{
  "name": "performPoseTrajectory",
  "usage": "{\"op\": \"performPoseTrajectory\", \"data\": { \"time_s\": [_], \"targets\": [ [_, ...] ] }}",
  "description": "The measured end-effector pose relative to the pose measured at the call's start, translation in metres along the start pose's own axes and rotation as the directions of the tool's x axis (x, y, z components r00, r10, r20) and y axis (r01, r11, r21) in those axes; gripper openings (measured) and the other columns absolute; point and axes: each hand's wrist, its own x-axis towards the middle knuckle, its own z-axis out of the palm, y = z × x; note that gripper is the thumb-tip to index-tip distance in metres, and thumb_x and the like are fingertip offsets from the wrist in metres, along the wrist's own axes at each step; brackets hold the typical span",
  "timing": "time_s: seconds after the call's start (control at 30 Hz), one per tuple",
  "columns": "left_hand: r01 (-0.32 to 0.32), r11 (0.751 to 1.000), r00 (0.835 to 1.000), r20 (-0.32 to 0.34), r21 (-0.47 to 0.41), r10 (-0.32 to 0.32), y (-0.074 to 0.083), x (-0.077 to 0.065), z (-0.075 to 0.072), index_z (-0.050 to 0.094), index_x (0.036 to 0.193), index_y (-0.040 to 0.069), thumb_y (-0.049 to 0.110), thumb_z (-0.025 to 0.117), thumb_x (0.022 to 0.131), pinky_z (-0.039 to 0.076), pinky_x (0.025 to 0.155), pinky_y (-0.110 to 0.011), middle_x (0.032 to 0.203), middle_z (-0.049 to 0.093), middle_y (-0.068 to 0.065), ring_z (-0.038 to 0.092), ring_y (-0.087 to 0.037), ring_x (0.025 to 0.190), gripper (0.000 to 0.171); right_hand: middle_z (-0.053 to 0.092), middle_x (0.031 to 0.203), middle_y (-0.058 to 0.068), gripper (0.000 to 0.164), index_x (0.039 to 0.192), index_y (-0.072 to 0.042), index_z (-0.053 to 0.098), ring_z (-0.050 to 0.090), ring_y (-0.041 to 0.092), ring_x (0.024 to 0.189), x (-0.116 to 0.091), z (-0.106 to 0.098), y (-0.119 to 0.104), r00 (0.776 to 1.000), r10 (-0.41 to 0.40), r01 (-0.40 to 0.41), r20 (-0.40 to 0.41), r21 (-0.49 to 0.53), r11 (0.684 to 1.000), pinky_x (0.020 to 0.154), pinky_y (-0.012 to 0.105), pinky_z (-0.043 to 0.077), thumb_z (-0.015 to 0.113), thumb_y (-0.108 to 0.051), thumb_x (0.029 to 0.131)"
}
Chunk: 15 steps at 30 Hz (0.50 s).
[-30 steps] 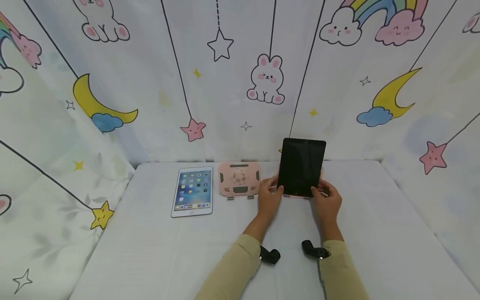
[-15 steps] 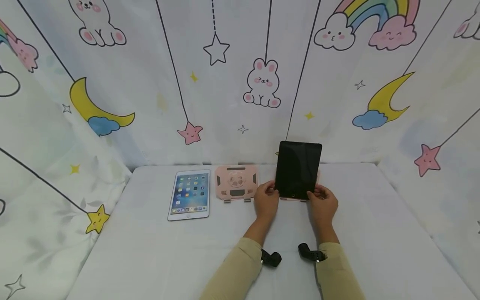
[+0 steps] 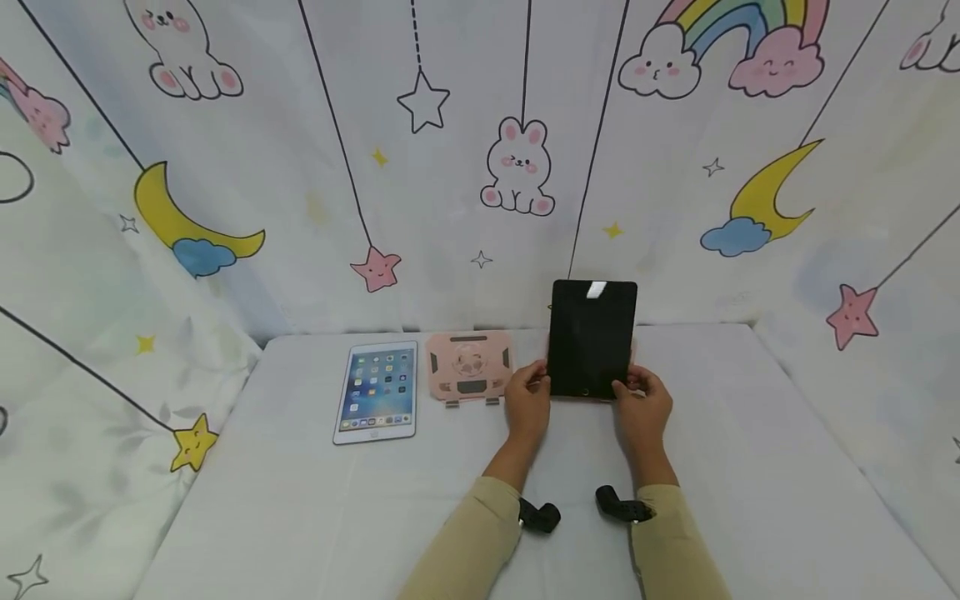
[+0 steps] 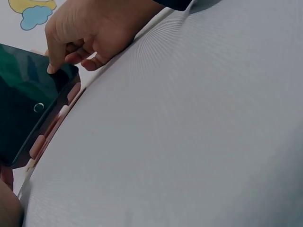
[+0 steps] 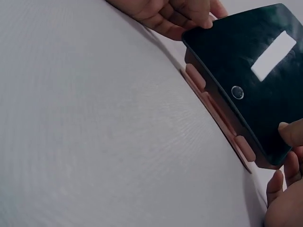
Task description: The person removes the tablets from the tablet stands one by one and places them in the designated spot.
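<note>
A black tablet point(image 3: 591, 342) leans back on a pink stand point(image 5: 245, 148), whose small front lips catch its lower edge in both wrist views. My left hand point(image 3: 528, 408) pinches the tablet's lower left corner, with the thumb on the screen side. At the lower right corner, my right hand point(image 3: 643, 412) grips it the same way, thumb on the glass near the round home button. The tablet hides most of the stand behind it, and a bright reflection crosses its upper screen.
Left of my hands, a second pink stand point(image 3: 471, 362) lies folded flat, close to my left hand. Further left is a white tablet point(image 3: 377, 392) with its icon screen facing up. The white table point(image 3: 315, 517) meets a cartoon-printed curtain point(image 3: 315, 275) at the back.
The black tablet has turned from a slight sideways slant to nearly straight, and a reflection has appeared on its screen. Both hands keep their hold. The head view has shifted slightly.
</note>
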Motion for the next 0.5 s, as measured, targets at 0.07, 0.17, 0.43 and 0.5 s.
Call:
{"op": "performPoseTrajectory", "data": {
  "time_s": [0.07, 0.17, 0.43, 0.5],
  "targets": [
    [-0.018, 1.0, 1.0, 0.007, -0.017, 0.018, -0.0004, -0.001, -0.001, 0.076, 0.118, 0.009, -0.002, 0.069, 0.092, 0.059, 0.089, -0.027, 0.106, 0.073, -0.009, 0.069, -0.019, 0.101, 0.029, 0.064, 0.106, 0.016, 0.032, 0.121, 0.005, 0.066, 0.053, 0.006, 0.092, -0.0001, -0.002, -0.0004, 1.0, 0.003, -0.003, 0.007, 0.012, 1.0, 0.073, 0.006, 0.043, 0.072, 0.002, 0.09],
    [-0.038, 0.999, 0.999, 0.025, -0.039, 0.039, -0.0007, -0.0021, -0.0027, 0.076, 0.118, 0.009, -0.001, 0.069, 0.092, 0.059, 0.088, -0.026, 0.106, 0.073, -0.009, 0.069, -0.02, 0.1, 0.029, 0.064, 0.108, 0.016, 0.032, 0.122, 0.005, 0.065, 0.056, 0.004, 0.094, -0.0002, -0.0048, -0.0016, 1.0, 0.02, -0.021, 0.022, 0.057, 0.998, 0.076, 0.005, 0.045, 0.071, 0.002, 0.091],
    [0.01, 0.996, 0.996, 0.091, -0.089, -0.001, 0.0017, -0.0022, -0.0069, 0.073, 0.123, 0.008, -0.001, 0.067, 0.094, 0.057, 0.091, -0.024, 0.114, 0.073, -0.009, 0.068, -0.02, 0.106, 0.031, 0.067, 0.115, 0.01, 0.033, 0.125, 0.004, 0.065, 0.062, 0.004, 0.1, 0.001, -0.0101, -0.0019, 0.996, 0.049, -0.06, 0.071, 0.17, 0.984, 0.082, 0.006, 0.05, 0.071, 0.0, 0.092],
    [0.023, 0.994, 0.995, 0.1, -0.111, -0.012, 0.0026, -0.0019, -0.0075, 0.072, 0.124, 0.008, -0.001, 0.066, 0.094, 0.056, 0.092, -0.023, 0.115, 0.073, -0.01, 0.068, -0.02, 0.108, 0.031, 0.068, 0.111, 0.006, 0.034, 0.125, 0.004, 0.065, 0.063, 0.004, 0.1, 0.0016, -0.0108, -0.0017, 0.997, 0.023, -0.039, 0.08, 0.203, 0.978, 0.083, 0.006, 0.051, 0.071, 0.001, 0.092]
  ]
}}
